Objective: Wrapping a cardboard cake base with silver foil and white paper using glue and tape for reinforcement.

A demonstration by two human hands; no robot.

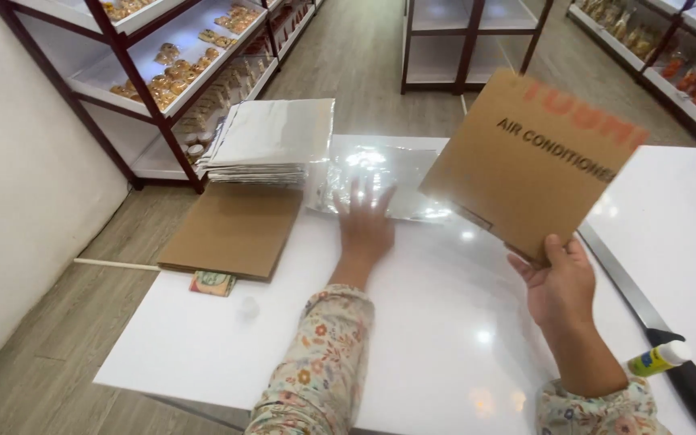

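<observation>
White table (203,354): brown square cardboard sheet (525,161), printed, tilted.

You have two hands in view: the left hand (366,225) flat on one clear plastic sheet (380,181), and the right hand (561,286) gripping one cardboard square (529,157) by its lower corner. Left of the flat hand, count one stack of silver sheets (271,141); the number of sheets in it cannot be told. That stack rests on one flat cardboard panel (231,229). One small printed card (213,283) lies at that panel's near edge. Below and right of the gripping hand, count one glue bottle (658,358). Count one white table (203,346) and three shelf racks behind it.
</observation>
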